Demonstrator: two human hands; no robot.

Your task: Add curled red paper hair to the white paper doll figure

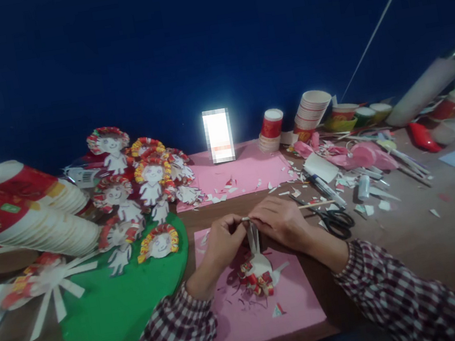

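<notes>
A cut-open paper cup [260,266], with red-and-yellow curled strips on its near side and straight white strips above, lies over a pink sheet [292,304]. My left hand [225,240] is closed in a pinch at the end of one white strip. Meeting it fingertip to fingertip, my right hand [281,222] is closed round a thin wooden stick [317,204] that sticks out to the right. The strip's end seems wrapped on the stick between my fingertips, though fingers partly hide it. Dark marks and a small triangular scrap [278,310] are on the pink sheet.
Black-handled scissors [339,223] and a marker [320,185] lie right of my right hand among paper scraps. Left stand paper dolls [153,176], a green board [105,322] and stacked paper cups [42,228]. A glowing, pixelated screen [218,136] is at the back.
</notes>
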